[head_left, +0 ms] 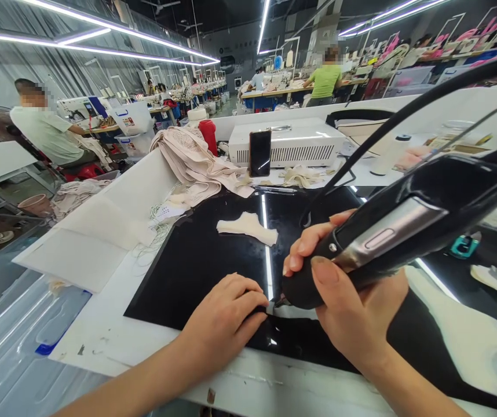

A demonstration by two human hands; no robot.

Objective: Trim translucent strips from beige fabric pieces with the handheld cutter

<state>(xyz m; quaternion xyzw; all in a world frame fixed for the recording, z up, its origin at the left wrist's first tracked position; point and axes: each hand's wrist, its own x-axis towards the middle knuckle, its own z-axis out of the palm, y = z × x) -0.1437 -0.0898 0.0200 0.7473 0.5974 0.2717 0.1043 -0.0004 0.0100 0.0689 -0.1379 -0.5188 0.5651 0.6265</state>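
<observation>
My right hand (353,301) is wrapped round a bulky black corded handheld tool (396,220) with a silver strip and a button on its side. The tool's rounded nose points down and left, just over the glossy black board (187,272). Beside that nose is my left hand (231,310), its fingers pressed together low on the board; what they pinch, if anything, is hidden. A pale translucent strip (294,313) lies under the nose, between the two hands. Farther back on the board lies a small cream fabric piece (248,227).
A phone (259,153) leans against a white vented box (292,142) at the back. Beige fabric (192,159) is heaped at back left. The tool's black cable (387,124) arches at right, above more cream pieces (466,330). Other people work at distant tables.
</observation>
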